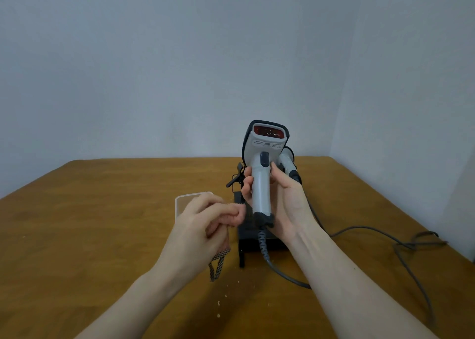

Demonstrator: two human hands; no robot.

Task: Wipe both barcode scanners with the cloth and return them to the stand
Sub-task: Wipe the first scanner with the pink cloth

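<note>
Two scanners showed: one scanner [262, 163] stood upright in the right hand [282, 197], fingers wrapped around its grip; a second scanner [289, 163] sat behind on the black stand [246, 225]. The left hand [205, 223] was closed on a checked cloth [218, 264]. A clear container [180, 202], seemingly empty, lay on the wooden table [102, 223] by grey walls.

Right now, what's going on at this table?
A person's right hand holds a grey barcode scanner upright by its handle, window toward the camera. The left hand is closed on a checked cloth, not touching the scanner. A second scanner sits behind on the black stand.
</note>
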